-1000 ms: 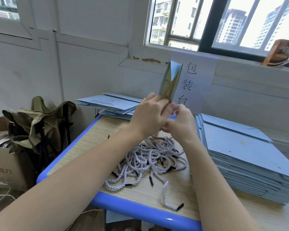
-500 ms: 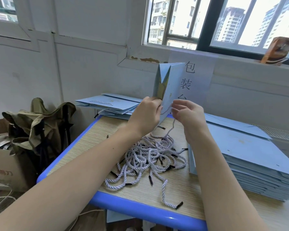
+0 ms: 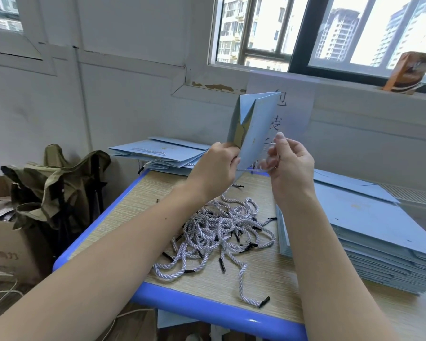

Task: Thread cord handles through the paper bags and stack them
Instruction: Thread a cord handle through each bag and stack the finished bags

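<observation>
Head view shows the left hand (image 3: 217, 168) gripping the lower edge of a pale blue folded paper bag (image 3: 253, 129), held upright above the far end of the wood-grain worktop with its blue rim (image 3: 207, 306). The right hand (image 3: 290, 166) is raised beside the bag's face, its fingers (image 3: 279, 139) loosely curled; they seem to pinch a thin twisted white cord (image 3: 252, 169) that runs taut from the bag toward that hand, though blur hides the exact pinch.

Risks, as I judge them: the cord could slip back out of its hole if the right hand loosens before the black tip catches inside. A hard pull may tear the paper around the hole. With only one edge gripped, the bag could twist or crease. The tangled heap of white cords with black tips (image 3: 221, 232) lies just below and could snag a trailing end. The tall stack of flat blue bags (image 3: 369, 232) on the right sits near the elbow and could be knocked askew.

Compared with half a second ago, the right hand has lifted and drawn away to the right, taking up slack, and the bag has turned a little more face-on. The finished pile of threaded bags (image 3: 162, 153) at the back is unchanged.
</observation>
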A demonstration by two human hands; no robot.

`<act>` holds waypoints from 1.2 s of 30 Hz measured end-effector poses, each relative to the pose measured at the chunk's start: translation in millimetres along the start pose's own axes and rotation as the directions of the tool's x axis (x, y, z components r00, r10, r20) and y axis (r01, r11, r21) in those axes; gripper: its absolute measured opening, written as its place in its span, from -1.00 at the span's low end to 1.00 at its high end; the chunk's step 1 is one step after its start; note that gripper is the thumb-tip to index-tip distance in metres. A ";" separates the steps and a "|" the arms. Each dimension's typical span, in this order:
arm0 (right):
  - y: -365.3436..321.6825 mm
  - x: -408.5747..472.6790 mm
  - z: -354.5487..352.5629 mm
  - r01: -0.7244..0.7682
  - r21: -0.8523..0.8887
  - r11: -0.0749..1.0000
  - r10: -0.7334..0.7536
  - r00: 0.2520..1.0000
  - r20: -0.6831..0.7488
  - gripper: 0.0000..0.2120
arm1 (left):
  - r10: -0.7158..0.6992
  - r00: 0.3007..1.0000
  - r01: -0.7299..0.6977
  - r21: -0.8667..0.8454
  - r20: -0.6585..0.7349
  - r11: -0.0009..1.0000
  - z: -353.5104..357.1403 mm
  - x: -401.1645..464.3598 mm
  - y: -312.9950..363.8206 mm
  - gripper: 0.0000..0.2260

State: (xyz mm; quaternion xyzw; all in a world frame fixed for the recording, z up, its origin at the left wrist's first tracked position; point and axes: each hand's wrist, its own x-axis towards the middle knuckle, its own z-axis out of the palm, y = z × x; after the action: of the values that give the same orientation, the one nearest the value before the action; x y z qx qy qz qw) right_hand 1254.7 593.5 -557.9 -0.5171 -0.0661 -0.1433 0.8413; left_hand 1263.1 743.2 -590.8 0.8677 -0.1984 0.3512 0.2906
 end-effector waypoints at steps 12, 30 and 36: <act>0.5 -5.3 -1.2 -0.038 -0.243 0.969 0.077 0.985 0.154 -0.90 | 0.036 0.999 -0.035 0.018 -0.012 0.999 0.3 0.1 0.4 -0.85; -5.8 -9.6 -0.8 0.022 -0.294 0.956 0.034 0.982 0.186 -0.93 | -0.009 0.998 0.008 -0.021 -0.061 1.000 -6.9 -5.4 15.2 -0.50; -4.6 -9.5 2.1 0.047 -0.267 0.963 0.000 0.985 0.174 -0.94 | -0.022 0.992 0.027 0.035 -0.124 0.999 -7.4 -5.0 18.6 -0.50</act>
State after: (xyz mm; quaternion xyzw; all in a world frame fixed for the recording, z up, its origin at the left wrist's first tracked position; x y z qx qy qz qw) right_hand 1244.4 595.0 -555.4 -0.6366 -0.1247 -0.1157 0.7522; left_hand 1245.9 734.7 -583.4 0.8518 -0.1629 0.4042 0.2909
